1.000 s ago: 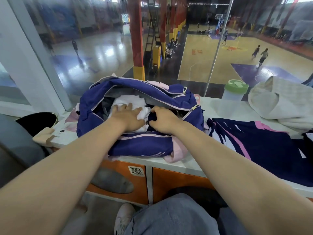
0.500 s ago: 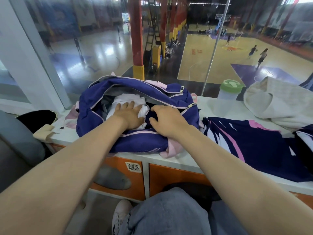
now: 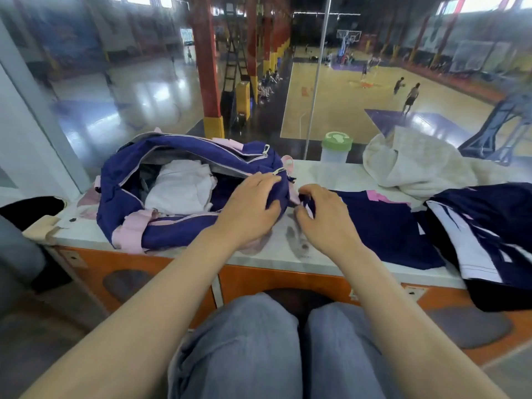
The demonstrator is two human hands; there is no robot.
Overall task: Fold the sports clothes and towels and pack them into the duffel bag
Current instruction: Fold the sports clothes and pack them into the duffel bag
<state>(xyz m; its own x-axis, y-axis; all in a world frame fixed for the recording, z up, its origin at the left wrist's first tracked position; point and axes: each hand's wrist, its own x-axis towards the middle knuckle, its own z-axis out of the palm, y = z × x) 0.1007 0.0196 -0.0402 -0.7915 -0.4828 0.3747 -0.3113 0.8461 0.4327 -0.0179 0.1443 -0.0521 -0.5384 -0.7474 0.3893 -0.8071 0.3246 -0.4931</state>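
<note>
Navy with pink trim, the duffel bag [image 3: 172, 226] lies on the left part of the white desk [image 3: 288, 251], its top unzipped and gaping. Inside it I can see a folded white garment [image 3: 180, 188] lying on grey lining. My left hand [image 3: 247, 208] rests on the bag's right end, the fingers [image 3: 259, 180] laid fairly straight across the fabric near a zipper pull, the thumb pressed against the side; I see no real grasp there, only contact. My right hand [image 3: 325, 220] sits just beside it to the right, fingers curled and pinching the near edge of a navy jersey [image 3: 383, 226] with pink and white stripes, which lies spread flat on the desk. Right of that, a second navy garment [image 3: 483, 234] with white panels hangs partly over the desk's front edge. Behind the jerseys a cream towel [image 3: 417, 165] is heaped loosely against the glass, and next to it stands a clear bottle with a green lid [image 3: 336, 146]. Below the desk's orange front I see my knees in grey-blue trousers [image 3: 259, 347]. Through the glass lies a basketball court [image 3: 345, 105] with small figures on it.
</note>
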